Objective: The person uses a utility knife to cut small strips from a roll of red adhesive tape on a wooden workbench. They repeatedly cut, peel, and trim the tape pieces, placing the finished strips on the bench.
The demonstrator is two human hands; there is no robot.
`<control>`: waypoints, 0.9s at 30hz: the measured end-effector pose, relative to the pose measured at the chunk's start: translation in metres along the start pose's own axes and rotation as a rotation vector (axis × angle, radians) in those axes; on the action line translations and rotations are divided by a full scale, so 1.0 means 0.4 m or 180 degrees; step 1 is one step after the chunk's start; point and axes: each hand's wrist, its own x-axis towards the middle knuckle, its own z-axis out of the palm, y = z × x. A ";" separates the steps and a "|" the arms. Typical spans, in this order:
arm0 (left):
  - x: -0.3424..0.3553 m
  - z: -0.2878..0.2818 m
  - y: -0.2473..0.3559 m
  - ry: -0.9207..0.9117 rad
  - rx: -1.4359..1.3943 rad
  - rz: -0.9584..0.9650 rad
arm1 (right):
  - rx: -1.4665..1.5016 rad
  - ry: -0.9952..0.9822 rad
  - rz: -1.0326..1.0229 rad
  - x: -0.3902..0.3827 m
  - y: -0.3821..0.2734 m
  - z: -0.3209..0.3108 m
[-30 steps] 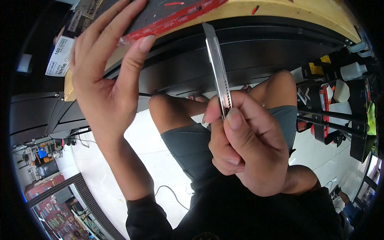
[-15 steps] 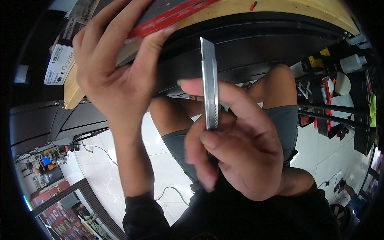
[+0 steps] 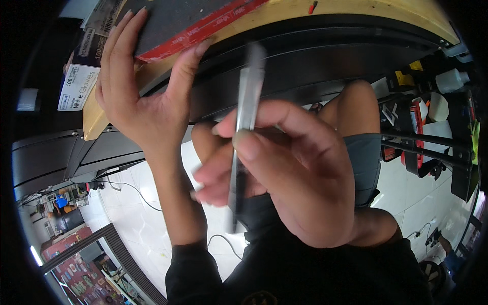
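The blurred blade seems to be out, yet the knife [image 3: 248, 99] is not put to any surface: our right hand [image 3: 302, 175] grips it in the air, before the front edge of the bench [image 3: 376, 7]. Our left hand [image 3: 145, 109] is open and spread beside the dark slab [image 3: 175, 25] near the front left corner; whether it touches, we cannot tell. We count one knife, one slab, one red scrap [image 3: 312, 7] near the front edge, and at least one box [image 3: 76, 87] by the left edge.

The left hand [image 3: 150, 114] is splayed forward; the right hand [image 3: 302, 185] pinches, half-curled.
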 end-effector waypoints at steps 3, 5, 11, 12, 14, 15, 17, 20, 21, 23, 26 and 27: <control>-0.004 0.008 0.024 0.0030 -0.0302 -0.0346 | -0.0172 0.0145 0.0235 0.020 -0.017 -0.001; -0.011 0.008 0.033 0.0005 -0.0418 -0.0534 | -0.0431 -0.0067 0.0098 0.033 -0.019 -0.019; -0.005 0.016 0.039 0.0195 -0.0227 -0.0511 | -0.0681 -0.0284 -0.0209 0.060 -0.050 -0.004; 0.000 0.011 0.010 0.0178 -0.0177 -0.0341 | -0.0659 -0.0261 -0.0212 0.061 -0.055 0.000; 0.000 0.014 -0.010 0.0185 -0.0160 -0.0223 | -0.0621 -0.0206 -0.0211 0.064 -0.062 0.008; -0.007 0.015 -0.009 0.0205 -0.0169 -0.0296 | -0.0643 -0.0194 -0.0204 0.067 -0.058 0.005; -0.020 0.015 -0.016 0.0189 -0.0146 -0.0328 | -0.0719 -0.0180 -0.0219 0.075 -0.049 -0.004; -0.011 0.008 -0.019 0.0135 -0.0183 -0.0284 | -0.0946 -0.0137 -0.0361 0.071 -0.061 0.000; -0.011 0.011 -0.014 0.0139 -0.0258 -0.0346 | -0.1000 -0.0123 -0.0402 0.071 -0.062 0.000; -0.009 0.012 -0.013 0.0143 -0.0368 -0.0402 | -0.1087 -0.0113 -0.0479 0.072 -0.062 -0.002; -0.013 0.012 -0.014 0.0148 -0.0438 -0.0418 | -0.1089 -0.0113 -0.0452 0.073 -0.065 -0.005; -0.017 0.013 -0.016 0.0152 -0.0433 -0.0434 | -0.1091 -0.0101 -0.0405 0.076 -0.064 -0.005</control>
